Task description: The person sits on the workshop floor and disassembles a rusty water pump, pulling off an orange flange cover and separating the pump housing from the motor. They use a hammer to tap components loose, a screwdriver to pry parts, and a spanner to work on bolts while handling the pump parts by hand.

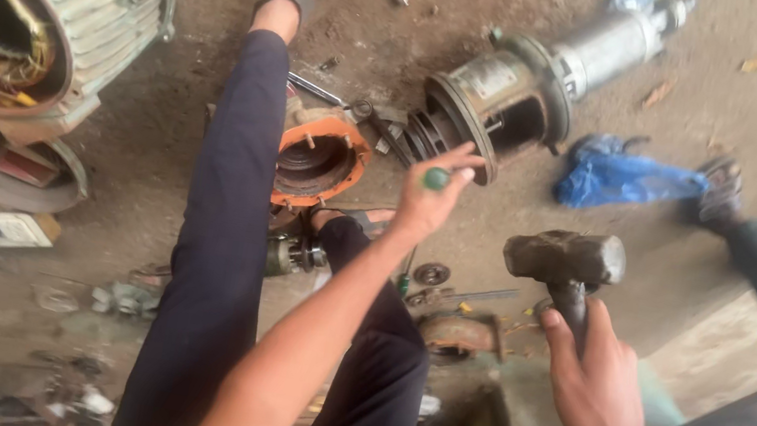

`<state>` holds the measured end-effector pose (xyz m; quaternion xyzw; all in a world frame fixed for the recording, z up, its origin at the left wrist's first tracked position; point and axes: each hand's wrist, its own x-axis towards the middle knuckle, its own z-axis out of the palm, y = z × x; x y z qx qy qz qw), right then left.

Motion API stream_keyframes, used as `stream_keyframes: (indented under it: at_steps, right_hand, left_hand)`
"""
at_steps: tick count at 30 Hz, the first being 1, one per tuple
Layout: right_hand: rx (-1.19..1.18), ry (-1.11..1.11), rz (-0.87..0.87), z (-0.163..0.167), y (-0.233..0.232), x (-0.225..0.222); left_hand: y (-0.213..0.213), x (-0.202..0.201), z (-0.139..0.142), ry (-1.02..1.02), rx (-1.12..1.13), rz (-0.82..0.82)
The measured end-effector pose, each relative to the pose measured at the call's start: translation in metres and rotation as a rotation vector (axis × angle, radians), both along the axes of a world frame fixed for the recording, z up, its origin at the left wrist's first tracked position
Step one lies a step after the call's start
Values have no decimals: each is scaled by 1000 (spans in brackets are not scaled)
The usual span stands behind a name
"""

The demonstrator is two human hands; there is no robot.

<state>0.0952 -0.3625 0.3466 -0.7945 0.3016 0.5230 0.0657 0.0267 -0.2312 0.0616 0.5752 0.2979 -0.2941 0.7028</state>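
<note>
- On the dirt floor (151, 177), mid-frame: left hand (428, 201) grips a green-handled screwdriver (436, 179), poised like a chisel beside the orange motor housing (318, 158).
- Right hand (599, 385) clenches a hammer (566, 258), raised for striking.

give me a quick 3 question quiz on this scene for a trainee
1. True or false: the right hand holds a hammer.
2. What colour is the handle tip in the left hand? A red, B green, C yellow.
3. Fill in: the round housing between the legs has an ______ rim.

Key: 1 true. 2 B; the left hand grips a screwdriver with a green end. 3 orange.
</note>
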Motion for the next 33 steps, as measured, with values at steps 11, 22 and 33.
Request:
stream_keyframes:
  at_steps: [11,22,33]
  right_hand:
    - [206,-140,-1125,-22,-33,-182]
    - [271,-125,-1242,-21,-14,-235]
    - [153,-316,-478,-7,-36,-167]
  left_hand:
    - [6,28,67,329,-70,14]
    - [-39,-20,33,27,143,-100]
    - [-78,-48,31,-287,155,-90]
